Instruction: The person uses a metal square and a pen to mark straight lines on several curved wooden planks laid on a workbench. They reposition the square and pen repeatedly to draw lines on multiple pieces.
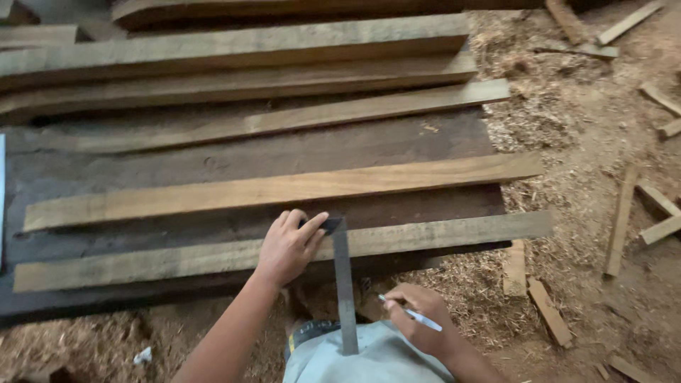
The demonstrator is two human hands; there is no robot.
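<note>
Woodworking yard — rough planks (pixel 284 188), sawdust floor (pixel 582 135), offcuts (pixel 550 312).

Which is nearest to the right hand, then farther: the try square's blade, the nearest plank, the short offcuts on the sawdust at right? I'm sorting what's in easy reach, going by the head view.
1. Try square's blade: just left of the right hand, which holds a pen.
2. Nearest plank: just beyond, across the front.
3. Short offcuts: right, on the sawdust; close to the plank's rank, slightly farther.

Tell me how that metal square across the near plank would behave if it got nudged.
The metal square looks rigid, so it would probably slide or pivot whole. The left hand presses its stock on the plank, likely steadying it; the long blade overhangs, so unheld it might tip off.
</note>
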